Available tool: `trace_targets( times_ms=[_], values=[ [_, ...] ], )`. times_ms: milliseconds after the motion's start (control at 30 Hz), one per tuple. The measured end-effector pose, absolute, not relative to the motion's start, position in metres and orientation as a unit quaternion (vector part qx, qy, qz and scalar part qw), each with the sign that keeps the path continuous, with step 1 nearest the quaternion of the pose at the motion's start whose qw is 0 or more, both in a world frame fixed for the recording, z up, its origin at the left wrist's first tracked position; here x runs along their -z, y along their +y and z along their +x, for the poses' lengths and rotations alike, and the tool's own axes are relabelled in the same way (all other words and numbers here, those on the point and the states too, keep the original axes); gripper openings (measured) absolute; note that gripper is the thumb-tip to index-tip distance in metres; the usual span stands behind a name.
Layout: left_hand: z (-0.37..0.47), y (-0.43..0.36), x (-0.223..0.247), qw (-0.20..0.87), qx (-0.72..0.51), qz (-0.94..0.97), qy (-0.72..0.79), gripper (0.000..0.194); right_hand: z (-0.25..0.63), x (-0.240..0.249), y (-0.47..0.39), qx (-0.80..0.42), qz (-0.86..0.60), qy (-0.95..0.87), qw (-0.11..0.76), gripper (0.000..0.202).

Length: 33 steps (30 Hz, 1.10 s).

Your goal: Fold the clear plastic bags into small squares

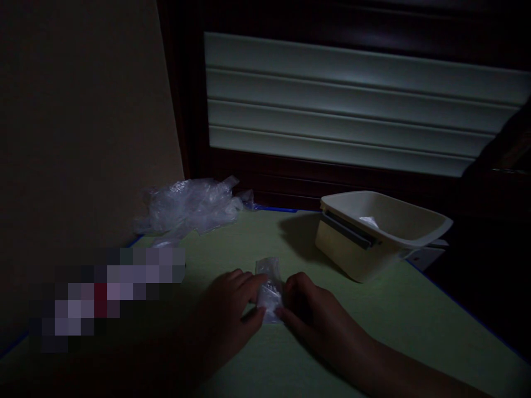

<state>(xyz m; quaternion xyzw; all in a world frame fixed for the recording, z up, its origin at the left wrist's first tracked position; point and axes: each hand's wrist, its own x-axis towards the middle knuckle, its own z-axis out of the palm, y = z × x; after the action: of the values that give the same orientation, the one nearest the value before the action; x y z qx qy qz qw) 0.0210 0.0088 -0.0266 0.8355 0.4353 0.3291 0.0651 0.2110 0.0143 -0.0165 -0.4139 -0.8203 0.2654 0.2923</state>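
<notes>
Step in hand: the bag [270, 297] lies at the near centre of the counter [257, 237]. My left hand [234, 304] and right hand [319, 312] touch its sides; I cannot tell if either pinches it. Any adjustment calls for light, even finger pressure.

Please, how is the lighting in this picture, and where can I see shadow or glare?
Head view: dim overall; the bin casts a shadow to its left; small glints on the plastic bag and plastic heap; lower left darkest around the forearm; a pixelated patch hides part of the left side.
</notes>
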Motion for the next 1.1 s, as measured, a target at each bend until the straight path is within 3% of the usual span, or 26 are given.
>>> trace_targets(
  times_ms=[167, 367, 600, 800, 1000, 1100],
  values=[
    [0.023, 0.003, 0.017, 0.004, -0.302, 0.845, 0.442, 0.038, 0.211, 0.014, 0.014, -0.224, -0.396, -0.848, 0.272, 0.008],
    [0.026, 0.005, 0.014, -0.074, -0.278, 0.882, 0.373, 0.015, 0.211, 0.014, 0.014, -0.158, -0.339, -0.888, 0.269, 0.014],
    [0.020, 0.008, 0.020, -0.019, -0.229, 0.911, 0.343, 0.013, 0.214, 0.014, 0.016, -0.101, -0.336, -0.906, 0.238, 0.019],
    [0.017, 0.009, 0.023, -0.006, -0.260, 0.902, 0.345, 0.014, 0.218, 0.013, 0.016, -0.100, -0.333, -0.909, 0.230, 0.025],
    [0.015, 0.011, 0.022, 0.032, -0.285, 0.891, 0.351, 0.012, 0.221, 0.010, 0.019, -0.132, -0.303, -0.910, 0.252, 0.044],
    [0.015, 0.010, 0.019, 0.064, -0.300, 0.884, 0.352, 0.015, 0.222, 0.007, 0.021, -0.140, -0.293, -0.915, 0.240, 0.042]
  ],
)
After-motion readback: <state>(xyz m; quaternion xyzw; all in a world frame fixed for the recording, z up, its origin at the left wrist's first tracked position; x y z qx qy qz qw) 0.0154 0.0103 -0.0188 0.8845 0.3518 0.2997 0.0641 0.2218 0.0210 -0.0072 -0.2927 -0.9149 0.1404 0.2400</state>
